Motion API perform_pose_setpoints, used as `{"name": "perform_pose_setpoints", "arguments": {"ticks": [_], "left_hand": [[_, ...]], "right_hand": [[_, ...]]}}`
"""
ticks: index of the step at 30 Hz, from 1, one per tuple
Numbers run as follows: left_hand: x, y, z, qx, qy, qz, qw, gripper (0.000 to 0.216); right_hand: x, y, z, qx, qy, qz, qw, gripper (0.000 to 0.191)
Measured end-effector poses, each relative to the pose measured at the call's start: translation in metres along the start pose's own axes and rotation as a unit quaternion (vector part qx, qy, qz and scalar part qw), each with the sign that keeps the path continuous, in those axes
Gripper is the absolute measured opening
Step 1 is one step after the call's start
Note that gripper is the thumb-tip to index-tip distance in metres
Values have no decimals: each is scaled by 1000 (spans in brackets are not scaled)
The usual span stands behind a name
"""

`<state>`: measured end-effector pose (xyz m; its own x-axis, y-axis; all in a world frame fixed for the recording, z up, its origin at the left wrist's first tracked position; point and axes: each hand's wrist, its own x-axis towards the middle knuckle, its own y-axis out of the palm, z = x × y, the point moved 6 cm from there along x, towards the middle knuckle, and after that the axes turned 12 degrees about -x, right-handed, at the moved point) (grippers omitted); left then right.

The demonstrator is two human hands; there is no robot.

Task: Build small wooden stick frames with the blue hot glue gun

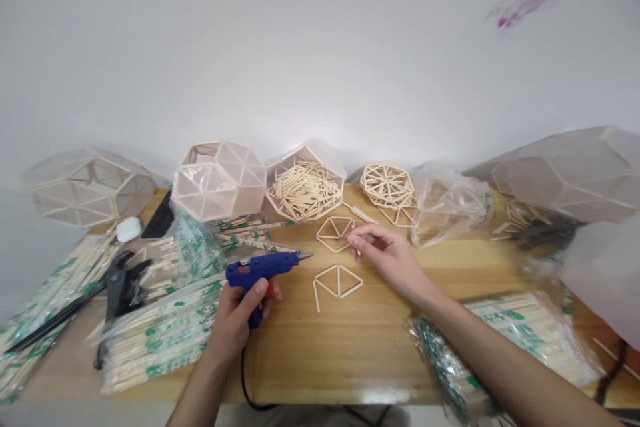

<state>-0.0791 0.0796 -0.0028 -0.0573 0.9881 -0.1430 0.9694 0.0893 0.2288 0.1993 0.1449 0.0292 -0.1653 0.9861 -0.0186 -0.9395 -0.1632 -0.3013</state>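
Note:
My left hand (pixel 240 320) is wrapped round the handle of a blue hot glue gun (pixel 263 267), whose metal nozzle points right. A glue stick runs out of its back. My right hand (pixel 387 257) has thumb and fingers pinched together at the right side of a small frame of wooden sticks (pixel 333 235); what lies between the fingertips is hidden. Closer to me, a second stick frame (pixel 339 281) of joined triangles lies flat, one stick angling down from its left corner.
Along the wall stand a panelled bowl (pixel 306 210) of short sticks, a panelled stick shell (pixel 220 180) and a stack of stick frames (pixel 387 185). Bagged sticks (pixel 170 333) and black cutters (pixel 120 287) lie left; another bag (pixel 530 330) is under my right forearm. A cord (pixel 245 380) hangs off the front edge.

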Motion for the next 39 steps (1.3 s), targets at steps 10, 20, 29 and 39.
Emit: {"name": "perform_pose_setpoints", "arguments": {"ticks": [10, 20, 29, 39], "left_hand": [[1, 4, -2, 1, 13, 21, 1000, 56], [-1, -1, 3, 17, 4, 13, 1000, 58], [1, -3, 7, 28, 3, 11, 1000, 59], [1, -2, 5, 20, 9, 20, 1000, 57]], "right_hand": [[0, 9, -5, -17, -27, 22, 999, 46], [1, 11, -9, -15, -49, 42, 998, 45], [0, 8, -7, -82, -95, 19, 992, 48], [4, -10, -6, -163, -111, -28, 980, 40]]}}
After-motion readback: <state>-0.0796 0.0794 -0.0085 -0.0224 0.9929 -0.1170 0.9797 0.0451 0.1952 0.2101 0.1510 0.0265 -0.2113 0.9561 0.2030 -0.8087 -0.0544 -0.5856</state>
